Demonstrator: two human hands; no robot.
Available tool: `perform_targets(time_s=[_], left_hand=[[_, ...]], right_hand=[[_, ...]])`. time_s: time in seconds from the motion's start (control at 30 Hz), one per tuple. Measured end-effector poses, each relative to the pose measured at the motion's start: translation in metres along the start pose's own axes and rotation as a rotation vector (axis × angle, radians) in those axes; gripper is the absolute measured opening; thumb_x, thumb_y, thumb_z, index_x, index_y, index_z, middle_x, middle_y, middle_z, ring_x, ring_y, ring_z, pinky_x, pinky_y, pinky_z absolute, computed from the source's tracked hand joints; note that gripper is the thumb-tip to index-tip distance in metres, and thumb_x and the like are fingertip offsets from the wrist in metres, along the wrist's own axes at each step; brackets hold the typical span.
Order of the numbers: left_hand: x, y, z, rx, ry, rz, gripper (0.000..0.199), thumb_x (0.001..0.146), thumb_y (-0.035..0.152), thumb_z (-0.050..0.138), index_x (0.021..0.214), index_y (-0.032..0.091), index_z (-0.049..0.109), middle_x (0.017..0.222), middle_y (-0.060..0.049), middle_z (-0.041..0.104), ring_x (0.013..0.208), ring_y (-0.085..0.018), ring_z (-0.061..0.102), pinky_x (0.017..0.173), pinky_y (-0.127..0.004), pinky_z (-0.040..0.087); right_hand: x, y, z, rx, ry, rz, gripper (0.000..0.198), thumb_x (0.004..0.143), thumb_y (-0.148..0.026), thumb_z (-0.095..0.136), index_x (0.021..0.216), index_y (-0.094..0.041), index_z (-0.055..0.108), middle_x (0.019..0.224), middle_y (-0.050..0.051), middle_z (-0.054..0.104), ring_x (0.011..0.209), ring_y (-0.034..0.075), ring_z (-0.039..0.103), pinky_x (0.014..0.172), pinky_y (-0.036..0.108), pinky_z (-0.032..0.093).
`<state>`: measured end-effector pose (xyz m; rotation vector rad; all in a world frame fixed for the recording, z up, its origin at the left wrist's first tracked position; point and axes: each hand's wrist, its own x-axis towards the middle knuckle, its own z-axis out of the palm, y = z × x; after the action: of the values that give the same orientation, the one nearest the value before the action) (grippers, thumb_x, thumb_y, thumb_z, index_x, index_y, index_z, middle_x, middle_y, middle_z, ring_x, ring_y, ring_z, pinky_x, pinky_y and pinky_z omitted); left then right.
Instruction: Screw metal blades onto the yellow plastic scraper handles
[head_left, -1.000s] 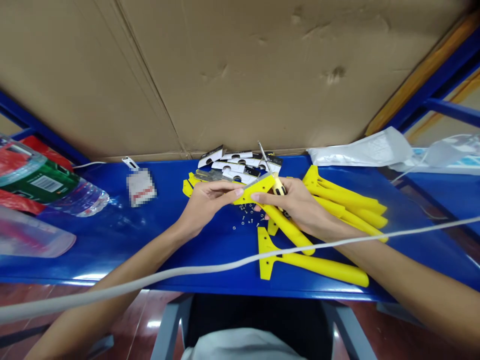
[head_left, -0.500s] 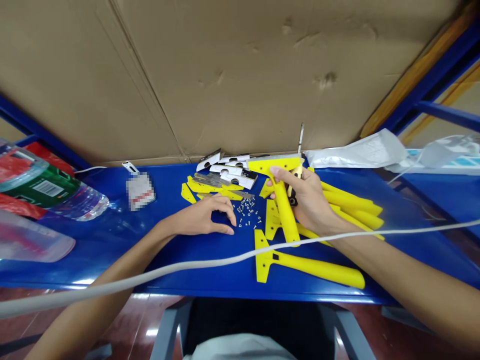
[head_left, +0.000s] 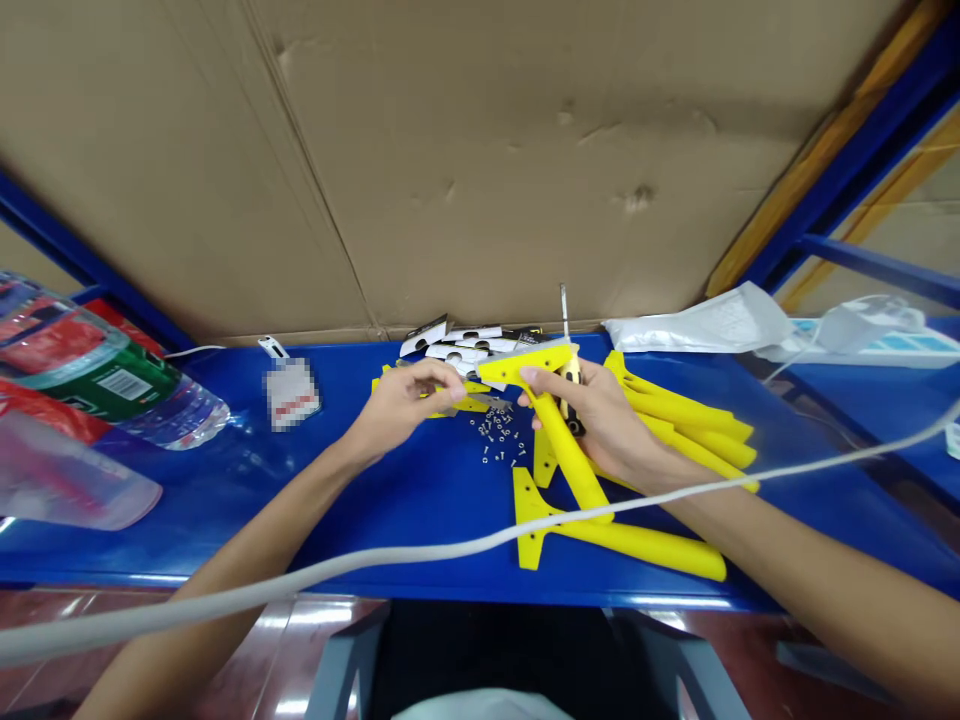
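A yellow T-shaped scraper (head_left: 567, 448) is being held above the blue table (head_left: 420, 510), its handle slanting toward the near edge. It is being clamped by the right hand (head_left: 611, 415), with the thumb laid on its head, and a screwdriver (head_left: 573, 385) is being carried in that same grip, shaft pointing up. The left hand (head_left: 397, 405) is being held near the head's left end, apart from it, thumb and fingertips drawn close — whether anything small is being pinched cannot be told. Loose screws and nuts (head_left: 499, 435) are lying scattered between the hands.

As a judgement, the work is being best served by firm thumb pressure, the holed face being kept level and steady. The screwdriver tip should be being kept clear of the left fingers, and the pale strip (head_left: 536, 351) along the head — probably a blade — should not be being touched at its edge.
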<state>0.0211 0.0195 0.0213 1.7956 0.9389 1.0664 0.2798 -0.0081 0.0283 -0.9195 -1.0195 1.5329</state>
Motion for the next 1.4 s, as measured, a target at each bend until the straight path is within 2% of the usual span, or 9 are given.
perform_targets(time_s=[0.13,0.4,0.67,0.9,1.07,1.17,1.23,1.3,1.4], left_hand=[[-0.001,0.006,0.009,-0.190,0.202,-0.007,0.030,0.080,0.046,0.095,0.085,0.019,0.082,0.116,-0.010,0.076,0.109,-0.023,0.069,0.087,-0.031,0.057],[-0.004,0.009,0.031,-0.170,0.110,0.004,0.028,0.081,0.042,0.095,0.086,0.018,0.082,0.100,-0.007,0.078,0.093,-0.019,0.071,0.087,-0.032,0.058],[-0.003,0.003,0.035,-0.285,0.109,-0.106,0.036,0.073,0.031,0.100,0.096,0.018,0.076,0.098,-0.003,0.076,0.092,-0.017,0.071,0.087,-0.030,0.058],[-0.001,0.001,0.039,-0.472,0.092,-0.282,0.040,0.072,0.029,0.102,0.100,0.016,0.077,0.090,-0.003,0.073,0.082,-0.014,0.067,0.072,-0.026,0.054],[-0.003,-0.003,0.042,-0.395,0.275,-0.130,0.046,0.086,0.040,0.093,0.120,0.020,0.071,0.107,-0.005,0.074,0.098,-0.017,0.069,0.084,-0.028,0.055],[-0.015,0.005,0.048,-0.120,0.391,0.112,0.025,0.097,0.036,0.083,0.111,0.021,0.070,0.101,-0.003,0.071,0.096,-0.017,0.067,0.085,-0.029,0.054],[-0.031,0.017,0.060,0.073,0.242,0.266,0.009,0.103,0.029,0.076,0.102,0.021,0.071,0.096,-0.003,0.072,0.091,-0.016,0.067,0.086,-0.030,0.053],[-0.050,0.029,0.078,0.194,-0.069,0.376,0.008,0.105,0.028,0.073,0.107,0.021,0.075,0.101,-0.005,0.077,0.093,-0.018,0.070,0.090,-0.033,0.056],[-0.073,0.039,0.107,0.427,-0.400,0.532,0.037,0.105,0.038,0.074,0.135,0.016,0.072,0.126,-0.013,0.076,0.114,-0.025,0.070,0.107,-0.039,0.057]], right_hand=[[0.004,0.008,-0.003,-0.035,-0.059,0.054,0.036,0.078,-0.028,0.099,0.107,-0.019,0.080,0.105,0.008,0.081,0.082,0.017,0.075,0.056,0.022,0.063],[0.003,0.011,-0.002,-0.053,-0.151,0.082,0.031,0.080,-0.027,0.097,0.104,-0.018,0.081,0.098,0.007,0.082,0.082,0.017,0.077,0.065,0.024,0.070],[0.002,0.009,0.003,-0.084,-0.120,0.119,0.038,0.073,-0.028,0.102,0.101,-0.016,0.079,0.093,0.007,0.081,0.076,0.017,0.075,0.062,0.026,0.069],[0.004,0.011,0.001,-0.086,-0.126,0.114,0.038,0.073,-0.028,0.102,0.100,-0.015,0.080,0.092,0.007,0.081,0.072,0.016,0.074,0.058,0.024,0.068],[0.007,0.007,-0.001,0.020,-0.022,0.050,0.035,0.075,-0.028,0.101,0.101,-0.017,0.080,0.095,0.006,0.080,0.077,0.017,0.076,0.060,0.024,0.069],[0.010,0.000,-0.005,0.095,0.072,-0.027,0.029,0.079,-0.030,0.098,0.097,-0.017,0.079,0.093,0.005,0.079,0.077,0.016,0.075,0.063,0.025,0.070],[0.014,-0.006,-0.009,0.130,0.146,-0.083,0.028,0.080,-0.031,0.097,0.096,-0.017,0.079,0.096,0.005,0.080,0.080,0.017,0.076,0.066,0.026,0.070],[0.018,-0.012,-0.013,0.155,0.215,-0.124,0.029,0.080,-0.032,0.097,0.097,-0.018,0.078,0.096,0.005,0.080,0.078,0.016,0.076,0.065,0.024,0.069],[0.023,-0.023,-0.019,0.170,0.285,-0.138,0.034,0.075,-0.031,0.099,0.097,-0.018,0.077,0.090,0.003,0.079,0.072,0.015,0.074,0.058,0.022,0.065]])
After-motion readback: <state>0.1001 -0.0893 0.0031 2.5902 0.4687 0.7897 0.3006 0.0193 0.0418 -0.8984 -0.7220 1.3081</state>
